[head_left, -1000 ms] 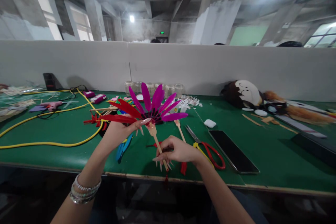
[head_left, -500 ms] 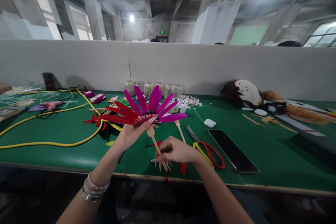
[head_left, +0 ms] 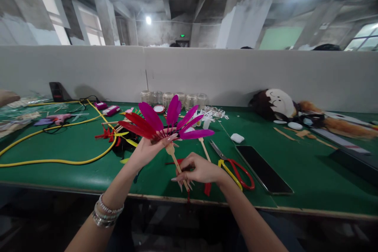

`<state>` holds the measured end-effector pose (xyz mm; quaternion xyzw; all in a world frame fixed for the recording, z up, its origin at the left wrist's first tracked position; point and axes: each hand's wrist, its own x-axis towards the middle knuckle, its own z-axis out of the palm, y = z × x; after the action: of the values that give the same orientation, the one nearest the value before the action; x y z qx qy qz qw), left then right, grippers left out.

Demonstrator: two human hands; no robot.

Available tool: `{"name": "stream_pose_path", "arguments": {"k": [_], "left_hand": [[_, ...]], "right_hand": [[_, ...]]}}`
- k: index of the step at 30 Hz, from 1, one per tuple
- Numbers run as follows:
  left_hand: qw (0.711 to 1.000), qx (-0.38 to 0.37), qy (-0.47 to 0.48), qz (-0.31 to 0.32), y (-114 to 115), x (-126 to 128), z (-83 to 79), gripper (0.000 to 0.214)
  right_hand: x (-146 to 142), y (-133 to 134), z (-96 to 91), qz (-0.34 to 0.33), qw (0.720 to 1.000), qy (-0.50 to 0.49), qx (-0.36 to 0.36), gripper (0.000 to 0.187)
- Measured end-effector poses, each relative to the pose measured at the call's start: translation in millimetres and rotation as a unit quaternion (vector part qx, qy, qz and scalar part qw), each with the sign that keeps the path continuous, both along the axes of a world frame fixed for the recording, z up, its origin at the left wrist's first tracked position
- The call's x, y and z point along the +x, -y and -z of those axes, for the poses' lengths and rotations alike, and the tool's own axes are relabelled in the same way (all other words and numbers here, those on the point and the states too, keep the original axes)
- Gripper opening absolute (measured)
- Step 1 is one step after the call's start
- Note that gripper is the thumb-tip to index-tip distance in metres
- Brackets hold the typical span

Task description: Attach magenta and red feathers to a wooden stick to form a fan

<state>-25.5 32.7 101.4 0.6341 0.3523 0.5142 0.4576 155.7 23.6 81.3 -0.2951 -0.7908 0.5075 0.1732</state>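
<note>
A feather fan (head_left: 173, 116) with magenta and red feathers is held up over the front of the green table. My left hand (head_left: 152, 149) is closed on the base of its feathers, thumb across the front. Lower down, my right hand (head_left: 196, 171) pinches the fan's wooden handle (head_left: 178, 165) near its bottom end, where a red tassel hangs. Behind my right hand lies another wooden handle (head_left: 205, 149) with a red tassel. Scissors (head_left: 233, 165) with red and yellow grips lie to the right, beside a black phone (head_left: 262, 167).
Several glass jars (head_left: 168, 99) line the white partition (head_left: 88, 67). A yellow cable (head_left: 59, 161) loops across the left, near a pink glue gun (head_left: 60, 118). A round plush toy (head_left: 274, 103) sits at back right. Another person's hand (head_left: 8, 97) shows at the far left.
The fan's red feathers have shifted slightly right and up, and the left magenta feathers look broader as the fan turns a little. Both hands keep their hold.
</note>
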Motion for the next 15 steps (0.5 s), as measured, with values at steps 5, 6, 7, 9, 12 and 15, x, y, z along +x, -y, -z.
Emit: {"name": "stream_pose_path", "arguments": {"k": [5,6,7,9,12,15], "left_hand": [[1.000,-0.007,0.029,0.003,-0.4,1.4,-1.3,0.042],[0.999,-0.015,0.035,0.013,0.4,1.8,-2.0,0.043],[0.999,-0.022,0.038,0.021,1.4,2.2,-2.7,0.043],[0.998,-0.034,0.034,0.027,2.9,2.2,-3.0,0.041],[0.999,-0.037,0.009,-0.008,3.1,-0.4,-0.2,0.035],[0.999,-0.010,-0.003,-0.038,3.0,-8.1,5.0,0.033]], "right_hand": [[-1.0,-0.9,-1.1,0.014,1.000,0.003,0.008,0.032],[-0.9,-1.1,-1.1,0.016,1.000,0.004,-0.002,0.032],[-0.7,-1.1,-1.1,0.019,1.000,0.004,-0.016,0.033],[-0.3,-1.3,-0.5,0.023,0.999,-0.002,-0.049,0.033],[0.0,-2.0,1.7,0.024,0.997,-0.010,-0.071,0.033],[-0.5,-3.1,4.0,0.031,0.997,-0.014,-0.067,0.032]]}}
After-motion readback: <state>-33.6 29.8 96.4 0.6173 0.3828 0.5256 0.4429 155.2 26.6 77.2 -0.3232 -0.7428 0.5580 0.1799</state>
